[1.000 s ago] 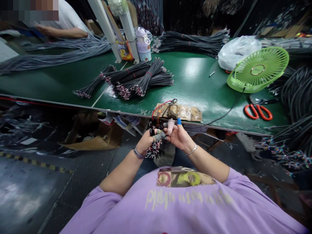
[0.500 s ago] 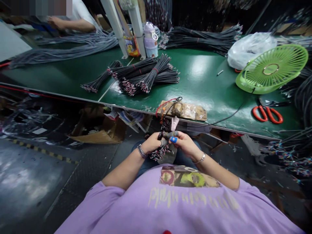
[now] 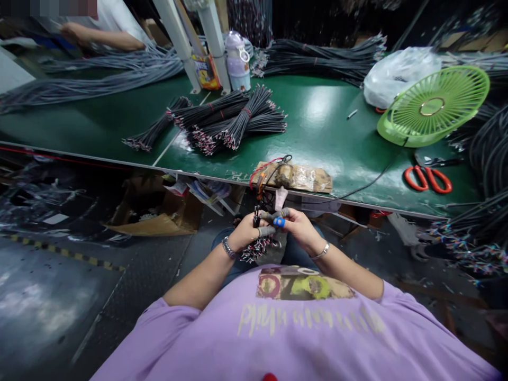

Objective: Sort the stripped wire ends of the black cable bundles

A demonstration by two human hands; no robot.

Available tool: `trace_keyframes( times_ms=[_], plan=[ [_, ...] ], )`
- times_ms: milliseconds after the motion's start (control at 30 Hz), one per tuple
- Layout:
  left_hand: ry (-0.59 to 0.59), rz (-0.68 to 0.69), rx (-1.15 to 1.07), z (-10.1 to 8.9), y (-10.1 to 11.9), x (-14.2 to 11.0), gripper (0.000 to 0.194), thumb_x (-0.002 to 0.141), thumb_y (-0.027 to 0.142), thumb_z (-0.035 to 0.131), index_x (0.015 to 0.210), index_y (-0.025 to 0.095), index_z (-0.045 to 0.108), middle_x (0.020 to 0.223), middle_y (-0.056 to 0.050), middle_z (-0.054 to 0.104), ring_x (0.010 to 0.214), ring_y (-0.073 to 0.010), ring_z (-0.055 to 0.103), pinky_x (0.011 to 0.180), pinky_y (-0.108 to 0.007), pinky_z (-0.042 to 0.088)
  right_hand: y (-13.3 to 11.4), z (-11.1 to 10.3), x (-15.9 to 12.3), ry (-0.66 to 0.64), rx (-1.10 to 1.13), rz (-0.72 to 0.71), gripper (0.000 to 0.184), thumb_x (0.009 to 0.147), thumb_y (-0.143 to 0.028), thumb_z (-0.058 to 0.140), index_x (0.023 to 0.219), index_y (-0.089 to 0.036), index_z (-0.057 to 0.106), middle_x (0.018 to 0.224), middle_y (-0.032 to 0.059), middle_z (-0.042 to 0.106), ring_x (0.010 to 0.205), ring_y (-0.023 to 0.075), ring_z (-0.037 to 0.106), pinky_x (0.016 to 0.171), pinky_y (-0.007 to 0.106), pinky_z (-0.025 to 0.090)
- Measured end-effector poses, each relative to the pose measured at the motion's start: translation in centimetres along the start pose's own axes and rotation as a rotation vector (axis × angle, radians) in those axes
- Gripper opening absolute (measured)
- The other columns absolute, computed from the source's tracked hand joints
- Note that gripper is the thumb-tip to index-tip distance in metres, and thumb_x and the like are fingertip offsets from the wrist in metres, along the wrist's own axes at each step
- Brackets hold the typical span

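Over my lap, just short of the table edge, my left hand is closed round a bundle of short black cables. Their stripped red, white and black wire ends hang out below the hand, and more ends poke up above it. Grey covers sit on some of my fingertips. My right hand, with a blue wrap on the thumb, meets the left at the fingertips in a pinch. What lies in that pinch is too small to make out. Beyond the hands, a wooden board with a brown lump and wires sits on the table edge.
Tied black cable bundles lie on the green table. To the right are red-handled scissors, a green fan and a plastic bag. A bottle stands behind. Another person's arm is at far left.
The view has shifted slightly, so the table items sit a little further left. My right fingers have moved slightly against the left fingertips. My left hand keeps its hold on the cables.
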State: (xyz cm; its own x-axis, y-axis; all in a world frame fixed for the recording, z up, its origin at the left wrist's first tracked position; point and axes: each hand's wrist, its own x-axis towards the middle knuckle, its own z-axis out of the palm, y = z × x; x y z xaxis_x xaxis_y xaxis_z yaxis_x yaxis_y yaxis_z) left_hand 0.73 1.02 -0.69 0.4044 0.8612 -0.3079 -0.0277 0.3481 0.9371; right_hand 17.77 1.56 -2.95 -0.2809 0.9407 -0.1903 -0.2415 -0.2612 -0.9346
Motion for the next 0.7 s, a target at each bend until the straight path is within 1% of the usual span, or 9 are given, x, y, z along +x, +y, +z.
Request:
trace_keyframes(
  times_ms=[67,133,267,367,467,567,700],
  plan=[
    [0.043,-0.031,0.002,-0.1,0.2,-0.3,0.037,0.057,0.034,0.079,0.078,0.012,0.057,0.060,0.001,0.060,0.051,-0.0104,0.054,0.052,-0.024,0.045,-0.1,-0.1,-0.1,0.007,0.013,-0.013,0.025,0.060,-0.034,0.079,0.071,-0.017,0.065,0.061,-0.0021,0.061,0.054,0.0093,0.049,0.049,0.020,0.038],
    [0.054,-0.026,0.053,-0.2,0.2,-0.4,0.035,0.059,0.037,0.078,0.073,0.012,0.059,0.060,0.000,0.061,0.051,-0.0110,0.054,0.052,-0.024,0.045,-0.3,-0.1,-0.3,-0.010,0.012,-0.039,0.023,0.060,-0.033,0.079,0.072,-0.017,0.066,0.063,-0.0020,0.061,0.056,0.0096,0.050,0.051,0.021,0.039],
    [0.106,0.078,0.164,-0.3,0.1,-0.5,0.031,0.062,0.038,0.077,0.069,0.012,0.061,0.061,0.000,0.060,0.054,-0.0107,0.053,0.055,-0.024,0.042,-0.4,-0.1,-0.5,-0.008,-0.011,-0.054,0.021,0.060,-0.031,0.079,0.073,-0.018,0.068,0.064,-0.0018,0.062,0.057,0.0101,0.051,0.052,0.022,0.041],
    [0.149,0.139,0.212,-0.3,0.4,-0.6,0.030,0.064,0.039,0.075,0.068,0.012,0.063,0.061,0.000,0.059,0.057,-0.0106,0.051,0.059,-0.024,0.041,-0.2,-0.4,-0.4,-0.073,0.071,0.006,0.023,0.063,-0.032,0.078,0.077,-0.017,0.068,0.068,0.0007,0.067,0.057,0.0099,0.055,0.055,0.022,0.045],
    [0.174,0.163,0.218,-0.2,1.0,-0.7,0.032,0.063,0.040,0.075,0.065,0.012,0.062,0.059,0.001,0.057,0.057,-0.0106,0.049,0.059,-0.024,0.040,0.1,-0.7,-0.4,-0.145,0.272,0.091,0.026,0.069,-0.038,0.074,0.080,-0.016,0.067,0.074,0.0042,0.071,0.057,0.0100,0.058,0.061,0.026,0.052],
    [0.174,0.159,0.209,-0.1,1.2,-0.8,0.035,0.063,0.043,0.074,0.061,0.012,0.060,0.057,0.001,0.055,0.057,-0.0103,0.047,0.059,-0.024,0.039,0.4,-0.7,-0.3,-0.131,0.394,0.138,0.029,0.067,-0.039,0.076,0.081,-0.016,0.066,0.076,0.0047,0.072,0.056,0.0101,0.061,0.061,0.028,0.055],
    [0.164,0.143,0.209,-0.1,0.9,-0.7,0.037,0.063,0.045,0.073,0.061,0.012,0.058,0.057,0.002,0.053,0.055,-0.0090,0.045,0.058,-0.023,0.038,0.7,-0.8,-0.2,-0.116,0.412,0.163,0.031,0.063,-0.035,0.080,0.081,-0.015,0.066,0.073,0.0040,0.072,0.053,0.0094,0.062,0.057,0.024,0.055]
  ],
)
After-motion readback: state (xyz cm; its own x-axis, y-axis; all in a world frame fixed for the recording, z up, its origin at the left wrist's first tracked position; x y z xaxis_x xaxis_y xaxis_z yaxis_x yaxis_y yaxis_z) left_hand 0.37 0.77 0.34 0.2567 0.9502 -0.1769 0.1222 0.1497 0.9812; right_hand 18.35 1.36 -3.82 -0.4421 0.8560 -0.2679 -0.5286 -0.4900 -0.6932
